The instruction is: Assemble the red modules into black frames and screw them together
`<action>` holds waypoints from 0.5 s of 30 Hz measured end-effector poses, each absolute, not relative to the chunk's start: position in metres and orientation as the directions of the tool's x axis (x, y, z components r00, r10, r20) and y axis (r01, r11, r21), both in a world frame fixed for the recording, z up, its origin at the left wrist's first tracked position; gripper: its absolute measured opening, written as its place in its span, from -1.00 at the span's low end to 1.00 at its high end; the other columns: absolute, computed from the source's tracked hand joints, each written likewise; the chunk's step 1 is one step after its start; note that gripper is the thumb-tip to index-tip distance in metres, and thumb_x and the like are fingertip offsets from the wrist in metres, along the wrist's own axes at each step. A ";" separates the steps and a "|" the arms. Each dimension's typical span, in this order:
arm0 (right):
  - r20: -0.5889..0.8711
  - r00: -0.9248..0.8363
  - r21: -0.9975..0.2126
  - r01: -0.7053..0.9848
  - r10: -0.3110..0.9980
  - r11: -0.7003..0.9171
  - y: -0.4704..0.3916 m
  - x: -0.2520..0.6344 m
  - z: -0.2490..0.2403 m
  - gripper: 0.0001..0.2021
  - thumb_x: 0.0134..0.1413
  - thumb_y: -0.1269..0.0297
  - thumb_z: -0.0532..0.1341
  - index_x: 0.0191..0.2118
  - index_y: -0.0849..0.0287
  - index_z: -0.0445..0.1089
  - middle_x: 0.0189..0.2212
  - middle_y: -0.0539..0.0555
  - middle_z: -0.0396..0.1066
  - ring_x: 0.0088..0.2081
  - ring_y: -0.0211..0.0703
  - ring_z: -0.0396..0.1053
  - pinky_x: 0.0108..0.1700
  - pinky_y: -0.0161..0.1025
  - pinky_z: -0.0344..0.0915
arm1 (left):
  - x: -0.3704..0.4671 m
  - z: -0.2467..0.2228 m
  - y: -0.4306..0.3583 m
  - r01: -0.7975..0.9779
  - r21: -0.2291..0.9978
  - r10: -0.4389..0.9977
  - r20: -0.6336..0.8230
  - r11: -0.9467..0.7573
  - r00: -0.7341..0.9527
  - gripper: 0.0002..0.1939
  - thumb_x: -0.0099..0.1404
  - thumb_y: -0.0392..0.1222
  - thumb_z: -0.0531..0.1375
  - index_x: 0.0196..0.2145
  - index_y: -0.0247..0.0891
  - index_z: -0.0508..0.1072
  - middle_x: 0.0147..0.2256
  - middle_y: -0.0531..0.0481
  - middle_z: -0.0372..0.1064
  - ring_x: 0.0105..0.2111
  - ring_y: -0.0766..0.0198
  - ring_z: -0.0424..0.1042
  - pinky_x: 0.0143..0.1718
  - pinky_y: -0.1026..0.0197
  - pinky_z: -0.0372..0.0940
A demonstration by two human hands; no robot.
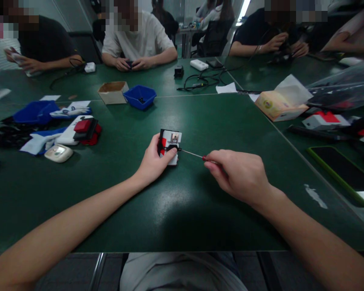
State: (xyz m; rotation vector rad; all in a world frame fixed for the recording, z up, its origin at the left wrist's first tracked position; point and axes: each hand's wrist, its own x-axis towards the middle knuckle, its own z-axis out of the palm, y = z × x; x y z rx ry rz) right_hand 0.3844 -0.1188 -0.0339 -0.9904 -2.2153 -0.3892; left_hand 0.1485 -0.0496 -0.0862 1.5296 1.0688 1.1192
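Observation:
My left hand (154, 161) is closed round a small white, red and black box (173, 136), its thumb pressing a small black part (171, 148) against the printed face. My right hand (241, 171) grips the red handle of a thin screwdriver (194, 154). The metal shaft points left, and its tip meets the right end of the black part at the box's edge. The exact contact at the tip is too small to make out. Both hands are just above the green table (115, 218), near its middle.
Beyond my hands are a blue bin (140, 97) with small black pieces, a cardboard box (113, 92) and black cables (200, 83). Gloves, a red-and-black item (87, 130) and a white mouse (58, 153) lie left. A tissue box (279, 106) and green-edged phone (336, 169) lie right. People sit opposite.

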 end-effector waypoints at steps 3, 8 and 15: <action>0.686 -0.486 -0.013 0.736 0.541 0.677 -0.118 0.384 -0.033 -0.87 0.40 0.29 0.10 -0.17 0.14 0.38 -0.43 0.02 0.49 -0.43 -0.18 0.42 -0.37 -0.23 0.23 | 0.148 -0.087 -0.049 0.109 0.977 0.966 0.158 -0.183 0.207 -0.44 0.24 -0.01 0.36 0.11 -0.21 0.31 -0.05 -0.13 0.47 -0.16 0.08 0.54 -0.12 0.01 0.52; 0.687 -0.519 0.017 0.711 0.508 0.703 -0.118 0.384 -0.032 -0.90 0.38 0.35 0.11 -0.18 0.16 0.36 -0.43 0.03 0.48 -0.43 -0.16 0.42 -0.38 -0.22 0.25 | 0.148 -0.087 -0.049 0.111 0.975 0.963 0.166 -0.193 0.214 -0.44 0.25 -0.02 0.36 0.12 -0.22 0.31 -0.04 -0.14 0.48 -0.12 0.06 0.55 -0.10 0.00 0.52; 0.692 -0.523 0.030 0.709 0.498 0.704 -0.117 0.384 -0.032 -0.90 0.39 0.31 0.10 -0.15 0.17 0.34 -0.40 0.04 0.49 -0.40 -0.15 0.44 -0.36 -0.22 0.28 | 0.148 -0.086 -0.049 0.115 0.974 0.963 0.170 -0.196 0.207 -0.45 0.25 -0.03 0.36 0.12 -0.22 0.32 -0.06 -0.13 0.49 -0.13 0.05 0.55 -0.09 -0.02 0.52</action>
